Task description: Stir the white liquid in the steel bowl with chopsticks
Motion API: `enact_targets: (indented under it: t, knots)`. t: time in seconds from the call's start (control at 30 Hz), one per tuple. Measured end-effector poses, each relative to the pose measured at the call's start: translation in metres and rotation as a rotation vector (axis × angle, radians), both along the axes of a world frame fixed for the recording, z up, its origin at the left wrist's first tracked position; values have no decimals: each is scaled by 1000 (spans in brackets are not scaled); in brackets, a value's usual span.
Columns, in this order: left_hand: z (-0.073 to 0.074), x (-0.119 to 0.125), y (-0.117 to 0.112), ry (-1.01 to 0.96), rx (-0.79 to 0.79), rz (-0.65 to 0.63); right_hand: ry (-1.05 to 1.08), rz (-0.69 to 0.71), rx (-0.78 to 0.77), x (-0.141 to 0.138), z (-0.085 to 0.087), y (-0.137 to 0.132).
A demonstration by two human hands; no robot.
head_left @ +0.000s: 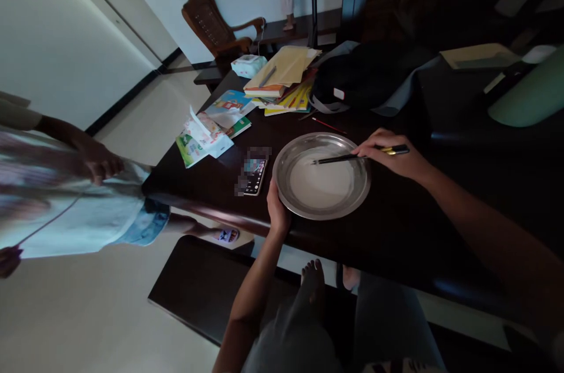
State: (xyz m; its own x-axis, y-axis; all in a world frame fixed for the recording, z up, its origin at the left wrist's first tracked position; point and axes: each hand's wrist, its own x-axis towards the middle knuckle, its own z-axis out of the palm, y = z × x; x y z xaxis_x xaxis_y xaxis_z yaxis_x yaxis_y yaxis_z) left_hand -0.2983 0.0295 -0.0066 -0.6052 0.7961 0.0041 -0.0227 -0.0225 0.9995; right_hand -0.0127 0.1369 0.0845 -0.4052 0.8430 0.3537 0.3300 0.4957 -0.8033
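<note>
A round metal plate (286, 194) with a thin white layer in it lies on the dark wooden table (396, 226). My left hand (277, 208) grips the plate's near left rim. My right hand (394, 155) is closed on a pair of black chopsticks (348, 157). Their tips reach over the plate, near the white layer.
A phone (256, 175) lies just left of the plate. Booklets and papers (211, 129), a stack of books (284, 79) and a dark bag (365, 76) fill the far side. A person (70, 197) stands at the left. A dark bench (198, 288) sits below the table edge.
</note>
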Motion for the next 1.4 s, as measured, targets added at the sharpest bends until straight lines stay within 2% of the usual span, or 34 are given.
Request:
enact_targets:
  t: [0.07, 0.1, 0.2, 0.3, 0.43, 0.6, 0.7, 0.8, 0.87, 0.97, 1.07, 1.17, 1.27, 1.33, 1.4]
  knots:
    - [1, 1, 0, -7, -1, -1, 22, -99, -1, 9, 8, 2]
    - [2, 1, 0, -4, -3, -7, 33, -105, -7, 15, 12, 3]
    - [2, 1, 0, 21, -6, -24, 82, -4, -119, 23, 18, 0]
    - [1, 1, 1, 20, -20, 6, 52, 135, -199, 15, 9, -5]
    - [0, 2, 1, -3, -37, 21, -19, 140, -92, 3, -5, -5]
    - [6, 4, -1, 15, -47, 9, 23, -85, -27, 18, 9, -1]
    - [10, 5, -2, 43, -57, -4, 61, 12, -96, 22, 14, -2]
    - [13, 6, -2, 65, -73, -16, 16, 143, -141, 13, 5, -4]
    - [15, 8, -2, 49, -84, -4, -29, 176, -101, 8, -2, -3]
    - [18, 10, -3, 22, -109, 17, -43, 92, -37, 10, -1, 0]
    - [20, 10, -3, 47, -124, 10, 10, 10, -56, 21, 9, 1]
    - [17, 8, -3, 81, -113, -9, 64, 102, -124, 25, 10, -1]
    - [13, 7, -2, 65, -101, -6, -6, 247, -144, 15, 0, -2]
    - [11, 7, -2, 55, -100, 7, -18, 227, -84, 9, -6, -2]
    - [10, 7, -2, 69, -96, 8, -19, 142, -38, 8, -7, 1]
